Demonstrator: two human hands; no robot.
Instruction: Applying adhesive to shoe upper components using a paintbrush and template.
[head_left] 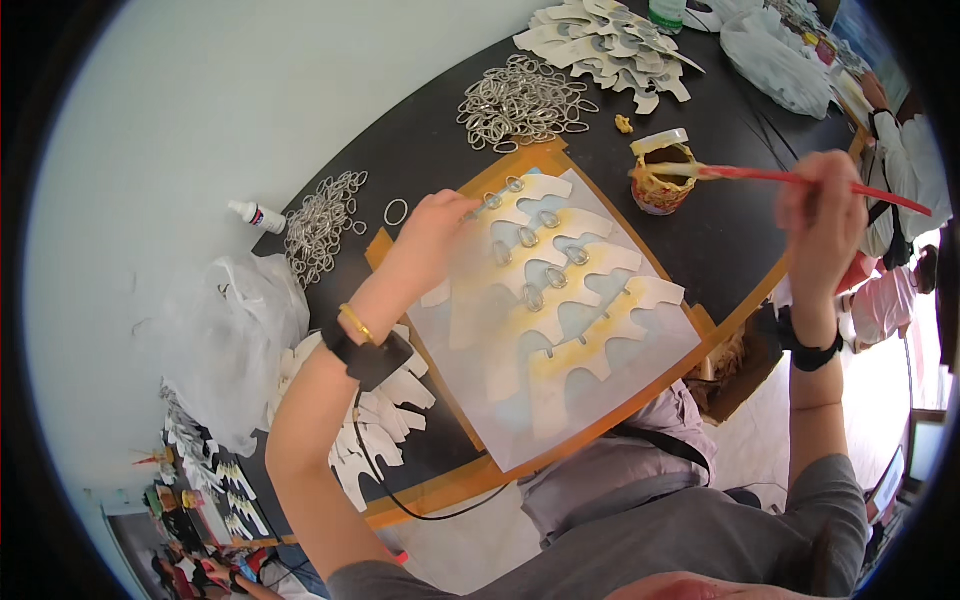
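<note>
My right hand, slightly smeared by motion, is closed around the red handle of a brush. The bristle end rests over the mouth of a glue-smeared can with yellowish glue in it. My left hand has its fingers bent together at the upper left of a pale sheet; whatever is between the fingertips is hidden. Cut white pieces with curved notches lie in overlapping rows on this sheet, yellow glue along their edges. Several metal oval rings sit on the upper rows, while the nearest row shows small slits.
Loose metal rings form a large pile and a smaller pile. More white pieces are heaped at the back. A small white bottle and a plastic bag lie left. Another person is at the right.
</note>
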